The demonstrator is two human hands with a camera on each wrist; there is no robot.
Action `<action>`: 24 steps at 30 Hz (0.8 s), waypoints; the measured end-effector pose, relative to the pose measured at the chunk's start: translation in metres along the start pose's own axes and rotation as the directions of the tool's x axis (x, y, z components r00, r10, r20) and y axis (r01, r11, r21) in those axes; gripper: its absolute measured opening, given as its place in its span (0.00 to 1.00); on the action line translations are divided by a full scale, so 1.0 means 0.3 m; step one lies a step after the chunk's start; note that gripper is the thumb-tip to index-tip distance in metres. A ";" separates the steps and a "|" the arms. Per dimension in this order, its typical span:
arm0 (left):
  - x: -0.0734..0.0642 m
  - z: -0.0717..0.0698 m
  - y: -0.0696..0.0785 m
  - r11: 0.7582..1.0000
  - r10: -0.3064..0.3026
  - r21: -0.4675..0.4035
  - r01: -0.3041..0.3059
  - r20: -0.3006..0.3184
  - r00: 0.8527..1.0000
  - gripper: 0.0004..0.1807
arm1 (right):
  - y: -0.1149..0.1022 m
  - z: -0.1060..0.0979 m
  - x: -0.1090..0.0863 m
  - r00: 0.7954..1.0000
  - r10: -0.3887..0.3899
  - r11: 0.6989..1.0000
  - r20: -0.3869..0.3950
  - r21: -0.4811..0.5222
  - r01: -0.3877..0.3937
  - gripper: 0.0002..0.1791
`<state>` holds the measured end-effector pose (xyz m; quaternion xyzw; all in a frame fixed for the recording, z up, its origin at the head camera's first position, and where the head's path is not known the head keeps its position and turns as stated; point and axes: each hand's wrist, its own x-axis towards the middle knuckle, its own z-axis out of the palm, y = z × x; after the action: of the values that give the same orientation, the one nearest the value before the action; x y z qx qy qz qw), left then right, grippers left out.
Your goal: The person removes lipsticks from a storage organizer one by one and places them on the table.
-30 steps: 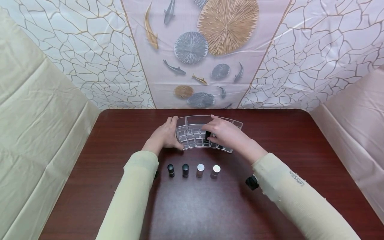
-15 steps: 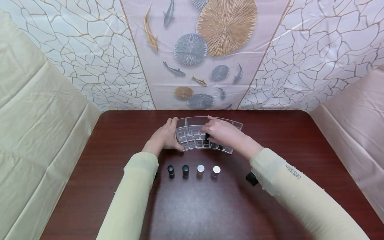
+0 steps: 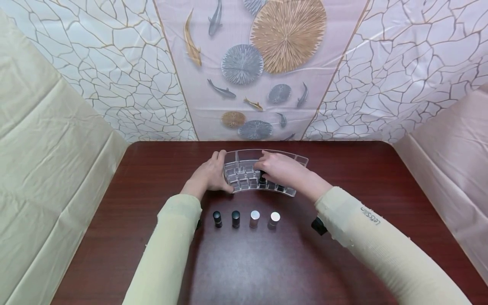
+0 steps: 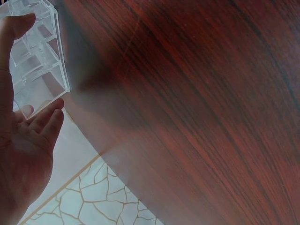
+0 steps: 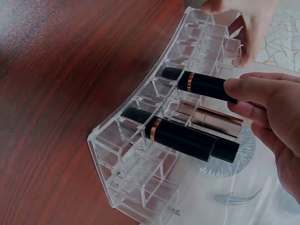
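A clear, curved, tiered lipstick organizer (image 3: 249, 154) stands toward the back of the table. My left hand (image 3: 207, 173) grips its left end, thumb at the front edge and fingers round the side. In the right wrist view my right hand (image 5: 276, 110) pinches a black lipstick (image 5: 206, 86) with a gold band between thumb and fingers. The lower end of that lipstick is inside a front-row compartment. Another black lipstick (image 5: 183, 140) stands in the front row nearby, and a rose-gold tube (image 5: 218, 123) sits behind the two.
In front of the organizer, two black lipsticks (image 3: 217, 219) and two silver-topped tubes (image 3: 254, 219) stand upright in a row on the dark red wooden table (image 3: 152, 254). A patterned cloth (image 3: 244, 97) hangs behind the table's back edge.
My right hand has shifted slightly left, with the lipstick still pinched and its end in the front row. My left hand keeps its grip on the organizer.
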<state>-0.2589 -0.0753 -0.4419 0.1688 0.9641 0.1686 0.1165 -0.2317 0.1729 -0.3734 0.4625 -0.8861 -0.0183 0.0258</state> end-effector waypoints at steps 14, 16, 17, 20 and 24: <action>0.001 0.001 -0.002 1.000 0.022 0.001 -0.022 -0.007 1.000 0.74 | 0.012 -0.086 -0.049 0.995 -0.014 0.996 -0.097 0.092 0.023 0.16; 0.002 0.002 -0.003 1.000 0.022 0.002 -0.022 -0.004 1.000 0.74 | 0.009 -0.104 -0.060 0.995 -0.004 0.994 -0.096 0.108 0.014 0.16; 0.003 0.003 -0.004 1.000 0.023 0.004 -0.023 -0.004 1.000 0.74 | 0.007 -0.113 -0.065 0.995 -0.001 0.994 -0.098 0.112 0.012 0.16; 0.004 0.006 -0.005 1.000 0.020 0.005 -0.020 -0.004 1.000 0.74 | 0.003 -0.133 -0.083 0.993 0.001 0.991 -0.115 0.130 0.014 0.16; 0.002 0.008 -0.005 1.000 0.017 0.006 -0.017 -0.009 1.000 0.74 | -0.005 -0.156 -0.111 0.989 -0.008 0.991 -0.151 0.133 0.028 0.14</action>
<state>-0.2592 -0.0756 -0.4449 0.1764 0.9637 0.1676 0.1103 -0.2085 0.1989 -0.3276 0.4711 -0.8767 0.0760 0.0611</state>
